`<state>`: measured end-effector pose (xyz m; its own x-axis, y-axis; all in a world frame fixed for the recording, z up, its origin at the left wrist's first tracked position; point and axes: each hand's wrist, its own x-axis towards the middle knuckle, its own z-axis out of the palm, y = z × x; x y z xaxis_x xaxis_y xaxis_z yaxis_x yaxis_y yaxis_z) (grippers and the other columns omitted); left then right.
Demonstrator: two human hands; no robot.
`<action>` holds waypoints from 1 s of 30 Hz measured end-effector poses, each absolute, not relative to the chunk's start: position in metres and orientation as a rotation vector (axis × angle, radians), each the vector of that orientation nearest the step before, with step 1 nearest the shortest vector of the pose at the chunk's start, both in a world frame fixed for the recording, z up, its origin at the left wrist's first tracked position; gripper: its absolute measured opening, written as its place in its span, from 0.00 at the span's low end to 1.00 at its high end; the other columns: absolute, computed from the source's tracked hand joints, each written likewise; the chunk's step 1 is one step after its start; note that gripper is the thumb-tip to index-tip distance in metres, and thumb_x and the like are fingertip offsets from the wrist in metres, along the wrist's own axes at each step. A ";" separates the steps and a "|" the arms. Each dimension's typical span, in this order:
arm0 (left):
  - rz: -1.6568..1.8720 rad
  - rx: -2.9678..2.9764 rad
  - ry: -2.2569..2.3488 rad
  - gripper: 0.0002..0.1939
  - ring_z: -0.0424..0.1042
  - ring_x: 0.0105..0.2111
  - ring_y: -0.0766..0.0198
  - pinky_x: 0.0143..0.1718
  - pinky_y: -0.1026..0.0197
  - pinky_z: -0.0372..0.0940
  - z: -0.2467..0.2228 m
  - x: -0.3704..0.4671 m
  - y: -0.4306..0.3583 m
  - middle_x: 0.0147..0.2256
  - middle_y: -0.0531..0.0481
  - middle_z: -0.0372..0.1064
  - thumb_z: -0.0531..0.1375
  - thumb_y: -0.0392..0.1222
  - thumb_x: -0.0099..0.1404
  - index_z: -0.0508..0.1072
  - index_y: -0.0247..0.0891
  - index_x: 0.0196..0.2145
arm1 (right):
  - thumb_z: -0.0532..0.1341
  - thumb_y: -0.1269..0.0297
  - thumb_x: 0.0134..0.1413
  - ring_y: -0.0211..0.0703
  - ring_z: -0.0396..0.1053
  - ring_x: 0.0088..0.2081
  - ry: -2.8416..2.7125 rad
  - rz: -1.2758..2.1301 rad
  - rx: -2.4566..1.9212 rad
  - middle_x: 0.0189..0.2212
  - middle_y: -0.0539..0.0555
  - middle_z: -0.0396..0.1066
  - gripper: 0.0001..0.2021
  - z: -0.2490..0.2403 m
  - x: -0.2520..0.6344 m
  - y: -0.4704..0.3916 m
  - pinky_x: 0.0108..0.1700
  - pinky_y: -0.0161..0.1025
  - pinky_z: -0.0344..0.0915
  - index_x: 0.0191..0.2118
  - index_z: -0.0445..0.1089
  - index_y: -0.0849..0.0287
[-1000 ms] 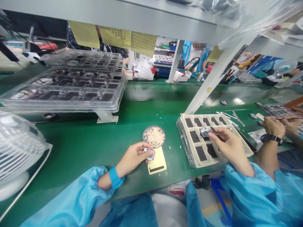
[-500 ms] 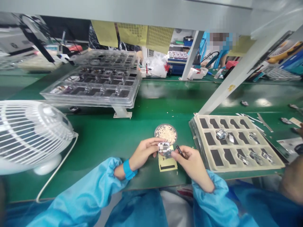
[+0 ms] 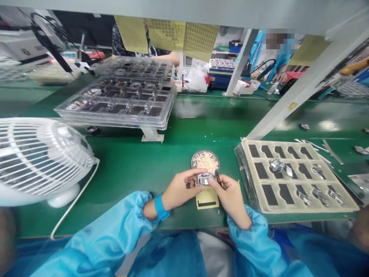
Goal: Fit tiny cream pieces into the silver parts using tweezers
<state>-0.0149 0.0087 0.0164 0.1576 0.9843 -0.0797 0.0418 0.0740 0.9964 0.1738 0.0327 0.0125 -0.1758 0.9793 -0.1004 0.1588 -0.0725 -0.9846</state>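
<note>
My left hand [image 3: 179,189] pinches a small silvery electronic assembly [image 3: 204,179] with a pale rim between thumb and fingers, just above the table. At its right side my right hand [image 3: 231,197] presses the assembly with thumb and fingertip. A slim black tool, apparently tweezers [image 3: 218,177], sticks up from my right fingers; its lower end is hidden. Behind the hands a round dish [image 3: 193,156] holds many tiny beige pieces. Under them lies a yellow paper [image 3: 208,206] with a black strip on it.
A cream compartment tray [image 3: 271,206] with several silvery parts stands to the right, beside a slanted metal post [image 3: 276,104]. Stacked clear trays [image 3: 115,120] are at the back left. A white fan [image 3: 52,161] fills the left side. A person [image 3: 281,57] in blue sits across.
The loose silvery part below the assembly's frame now sits up against it, and my right hand has closed in. The whole view has shifted slightly.
</note>
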 end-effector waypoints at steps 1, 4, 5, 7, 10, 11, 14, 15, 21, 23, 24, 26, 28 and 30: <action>1.010 1.268 1.167 0.27 0.70 0.31 0.65 0.33 0.62 0.66 0.016 -0.015 0.008 0.44 0.42 0.76 0.68 0.40 0.59 0.73 0.35 0.56 | 0.68 0.48 0.52 0.36 0.56 0.22 -1.424 1.335 -1.298 0.19 0.48 0.63 0.19 0.012 0.174 0.033 0.23 0.33 0.51 0.24 0.69 0.59; 1.000 1.332 1.210 0.25 0.63 0.27 0.68 0.30 0.64 0.62 0.015 -0.014 0.007 0.40 0.47 0.75 0.67 0.41 0.60 0.73 0.38 0.56 | 0.68 0.49 0.53 0.35 0.54 0.22 -1.427 1.332 -1.299 0.18 0.47 0.60 0.20 0.010 0.173 0.032 0.23 0.33 0.50 0.24 0.68 0.60; 1.000 1.352 1.222 0.25 0.62 0.26 0.68 0.30 0.64 0.61 0.015 -0.014 0.007 0.39 0.47 0.75 0.67 0.41 0.61 0.74 0.38 0.56 | 0.68 0.49 0.53 0.35 0.54 0.22 -1.421 1.338 -1.296 0.19 0.46 0.60 0.20 0.009 0.173 0.032 0.24 0.33 0.50 0.24 0.68 0.60; 1.002 1.378 1.240 0.23 0.60 0.27 0.68 0.30 0.64 0.61 0.015 -0.014 0.006 0.40 0.48 0.75 0.66 0.41 0.62 0.74 0.39 0.55 | 0.68 0.49 0.53 0.34 0.54 0.22 -1.406 1.352 -1.291 0.19 0.46 0.60 0.19 0.008 0.172 0.031 0.24 0.33 0.51 0.25 0.68 0.60; 1.008 1.390 1.263 0.22 0.60 0.26 0.68 0.30 0.64 0.61 0.016 -0.012 0.006 0.40 0.48 0.76 0.65 0.40 0.62 0.75 0.39 0.54 | 0.68 0.49 0.53 0.34 0.54 0.22 -1.398 1.349 -1.293 0.19 0.46 0.60 0.20 0.006 0.171 0.030 0.24 0.32 0.51 0.24 0.67 0.60; 1.015 1.396 1.275 0.22 0.60 0.26 0.68 0.30 0.64 0.61 0.017 -0.012 0.006 0.40 0.48 0.76 0.65 0.40 0.62 0.75 0.39 0.54 | 0.68 0.49 0.53 0.34 0.54 0.22 -1.400 1.341 -1.294 0.19 0.46 0.59 0.20 0.006 0.170 0.030 0.24 0.32 0.51 0.24 0.67 0.60; 1.043 1.439 1.328 0.21 0.62 0.27 0.67 0.30 0.64 0.61 0.018 -0.011 0.005 0.38 0.49 0.77 0.64 0.38 0.62 0.76 0.40 0.53 | 0.67 0.48 0.53 0.33 0.53 0.22 -1.411 1.320 -1.301 0.18 0.46 0.58 0.21 0.007 0.168 0.031 0.24 0.32 0.50 0.23 0.65 0.60; 1.054 1.468 1.347 0.20 0.63 0.27 0.67 0.30 0.64 0.61 0.018 -0.010 0.004 0.37 0.49 0.77 0.64 0.38 0.62 0.77 0.40 0.53 | 0.67 0.48 0.53 0.33 0.52 0.22 -1.414 1.315 -1.303 0.18 0.45 0.58 0.21 0.007 0.168 0.031 0.23 0.32 0.50 0.22 0.65 0.60; 1.140 1.680 1.305 0.19 0.72 0.36 0.63 0.35 0.63 0.64 0.020 -0.012 0.003 0.48 0.48 0.77 0.63 0.37 0.65 0.76 0.42 0.54 | 0.67 0.48 0.53 0.34 0.54 0.23 -1.422 1.351 -1.282 0.19 0.46 0.59 0.21 0.010 0.170 0.033 0.24 0.32 0.51 0.23 0.65 0.60; 1.143 1.683 1.303 0.19 0.72 0.35 0.63 0.34 0.63 0.64 0.020 -0.012 0.003 0.48 0.48 0.78 0.64 0.37 0.64 0.76 0.42 0.54 | 0.67 0.48 0.53 0.34 0.54 0.23 -1.431 1.362 -1.272 0.19 0.46 0.60 0.21 0.009 0.171 0.033 0.24 0.32 0.52 0.23 0.65 0.60; 1.135 1.661 1.313 0.19 0.71 0.33 0.64 0.33 0.63 0.64 0.020 -0.013 0.003 0.46 0.49 0.78 0.64 0.37 0.64 0.77 0.42 0.53 | 0.66 0.49 0.54 0.34 0.54 0.23 -1.442 1.356 -1.270 0.19 0.46 0.60 0.21 0.008 0.171 0.033 0.24 0.32 0.52 0.23 0.65 0.60; 1.112 1.555 1.319 0.19 0.70 0.30 0.65 0.32 0.63 0.64 0.019 -0.013 0.003 0.43 0.48 0.79 0.65 0.38 0.63 0.77 0.41 0.53 | 0.67 0.50 0.54 0.34 0.56 0.23 -1.457 1.308 -1.268 0.19 0.46 0.60 0.20 0.007 0.170 0.033 0.24 0.32 0.54 0.24 0.64 0.59; 1.091 1.390 1.271 0.20 0.72 0.32 0.63 0.33 0.62 0.66 0.017 -0.012 0.003 0.43 0.46 0.79 0.67 0.40 0.61 0.77 0.39 0.52 | 0.68 0.53 0.54 0.35 0.60 0.25 -1.435 1.252 -1.243 0.22 0.46 0.63 0.16 0.006 0.168 0.032 0.27 0.32 0.59 0.28 0.65 0.58; 1.088 1.227 1.167 0.22 0.75 0.38 0.59 0.38 0.61 0.69 0.017 -0.011 0.004 0.45 0.43 0.78 0.68 0.41 0.60 0.76 0.36 0.52 | 0.69 0.56 0.53 0.38 0.68 0.30 -1.384 1.259 -1.170 0.28 0.48 0.70 0.13 0.005 0.166 0.031 0.32 0.33 0.65 0.36 0.67 0.57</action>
